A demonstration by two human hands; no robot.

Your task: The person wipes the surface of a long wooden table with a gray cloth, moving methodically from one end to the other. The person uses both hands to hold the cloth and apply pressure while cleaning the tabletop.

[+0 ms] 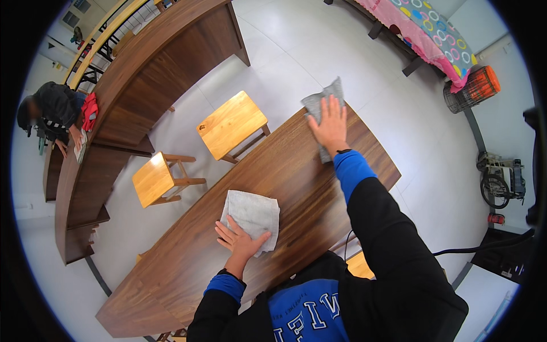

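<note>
A long dark wooden table [183, 239] crosses the view below me. My left hand [241, 241] lies with spread fingers on the lower left part of a folded light grey cloth [252, 209], pressed flat on the tabletop. Farther off, at the table's far end, my right hand [331, 124] rests flat on a darker grey cloth [314, 102]. One corner of that cloth sticks out past the table's edge, and its lower end shows beside my wrist. Neither hand has its fingers closed around its cloth.
Two wooden stools [233, 124] [154, 179] stand beyond the table's long edge. At a curved wooden counter [166, 55] on the left, another person [55, 107] leans over a cloth near a red cloth [89, 112]. A covered table [436, 34], wire basket [463, 96] and folded wheelchair [500, 181] stand right.
</note>
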